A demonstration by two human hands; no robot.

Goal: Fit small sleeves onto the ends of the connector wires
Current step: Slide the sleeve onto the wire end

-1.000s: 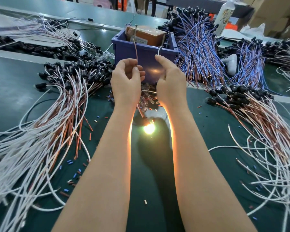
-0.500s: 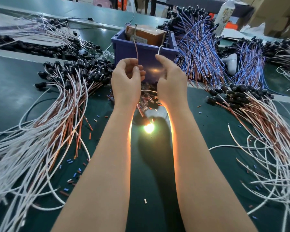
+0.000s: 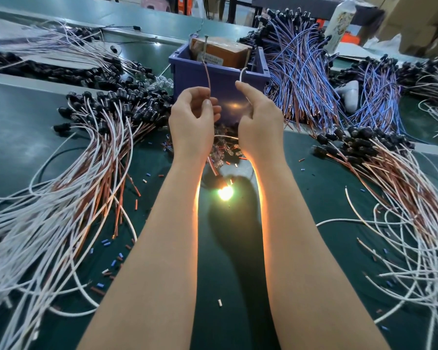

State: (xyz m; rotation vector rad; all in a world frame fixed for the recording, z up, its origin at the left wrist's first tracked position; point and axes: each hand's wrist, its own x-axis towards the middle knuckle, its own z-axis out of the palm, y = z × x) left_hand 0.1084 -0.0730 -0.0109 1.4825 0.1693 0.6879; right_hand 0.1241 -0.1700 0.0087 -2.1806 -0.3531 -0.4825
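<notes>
green work mat [image 3: 301, 198], strewn with cut sleeve bits and wire bundles. left hand [image 3: 191, 122]: thumb and forefinger pinched on a brown wire [image 3: 208, 74] that rises straight up from the pinch. right hand [image 3: 259, 120]: fingertips closed on a white wire [image 3: 241, 74] whose short curved end stands just above the pinch. hands apart, side by side; whether a sleeve sits on either wire end cannot be told. just behind both grips: blue plastic bin [image 3: 185, 68] holding a brown cardboard box [image 3: 228, 50]. below the grips, between the wrists: heap of small clear connectors [image 3: 225, 151], then a bright light spot [image 3: 225, 193]. left of the grips: white-and-brown wires with black plugs [image 3: 106, 114]. right of the grips: blue-and-brown wire bundle [image 3: 299, 79]; nearer, more white-and-brown wires [image 3: 395, 178].
</notes>
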